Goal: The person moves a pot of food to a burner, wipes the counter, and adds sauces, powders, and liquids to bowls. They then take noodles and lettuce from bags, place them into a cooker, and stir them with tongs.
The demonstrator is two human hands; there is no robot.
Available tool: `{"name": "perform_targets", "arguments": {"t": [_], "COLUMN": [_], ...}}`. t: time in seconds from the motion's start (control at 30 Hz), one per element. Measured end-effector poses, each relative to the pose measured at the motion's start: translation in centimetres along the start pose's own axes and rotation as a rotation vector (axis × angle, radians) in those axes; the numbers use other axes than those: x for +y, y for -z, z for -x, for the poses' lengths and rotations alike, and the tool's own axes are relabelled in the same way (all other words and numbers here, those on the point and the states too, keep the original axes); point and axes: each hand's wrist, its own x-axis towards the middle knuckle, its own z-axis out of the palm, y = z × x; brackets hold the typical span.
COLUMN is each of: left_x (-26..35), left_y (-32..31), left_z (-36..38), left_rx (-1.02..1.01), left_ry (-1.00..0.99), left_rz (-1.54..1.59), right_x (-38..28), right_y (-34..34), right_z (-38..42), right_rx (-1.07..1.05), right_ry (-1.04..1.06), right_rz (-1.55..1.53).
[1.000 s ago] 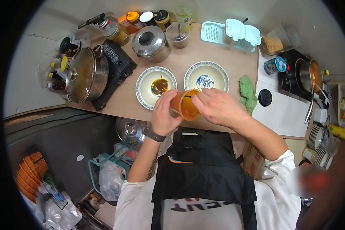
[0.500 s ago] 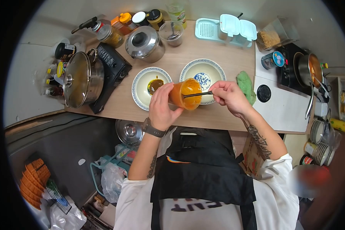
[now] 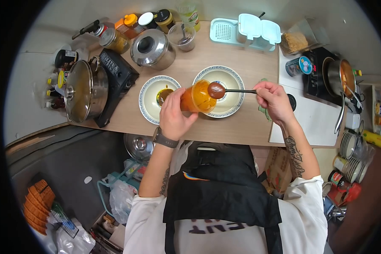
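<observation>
Well, the clear cup point(image 3: 202, 98) is tilted above the desk point(image 3: 241, 132), its mouth towards the spoon, partly overlapping the right bowl point(image 3: 237, 95) in view; its wall looks thin and likely to flex under a hard squeeze, so a light wrap low on the side should serve best; the orange contents look thick and oily, probably giving some weight and making the rim slippery; the left hand point(image 3: 173, 119) is closed around the side; the spoon point(image 3: 236, 90) seems light and stiff, best taken at the dry handle end, where the right hand point(image 3: 276, 101) pinches it; its reddish-brown head is at the cup's mouth, though contact is unclear; farther out, the left bowl point(image 3: 146, 102) holds dark sauce and looks breakable
</observation>
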Motion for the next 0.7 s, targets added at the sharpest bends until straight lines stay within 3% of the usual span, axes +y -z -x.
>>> {"name": "perform_targets", "arguments": {"t": [0.13,0.23,0.27,0.33,0.4,0.47,0.6,0.7], "left_x": [-0.2,-0.3,-0.3,-0.3,-0.4,-0.4,-0.2,-0.5], "left_y": [0.1,0.1,0.1,0.2,0.3,0.5,1.0,1.2], "left_z": [-0.3,-0.2,-0.1,0.0,0.3,0.6,1.0,1.4], "left_rx": [0.024,0.031,0.029,0.03,0.026,0.026,0.023,0.031], "left_ry": [0.018,0.054,0.064,0.069,0.085,0.1,0.117,0.123], "left_rz": [0.012,0.03,0.027,0.041,0.061,0.083,0.075,0.082], "right_x": [1.6,4.7,6.1,8.7,9.1,8.4,7.9,8.1], "right_y": [1.7,1.4,1.0,0.1,-0.3,-0.4,1.7,1.8], "right_z": [-0.1,-0.7,-1.6,-3.5,-4.1,-5.3,-6.2,-5.2], "right_rx": [0.102,0.264,0.256,0.122,0.069,0.085,0.12,0.266], "right_ry": [0.072,0.277,0.27,0.843,0.784,0.905,0.897,0.847], "right_rz": [0.109,0.695,0.694,1.136,1.213,1.268,1.284,1.101]}}
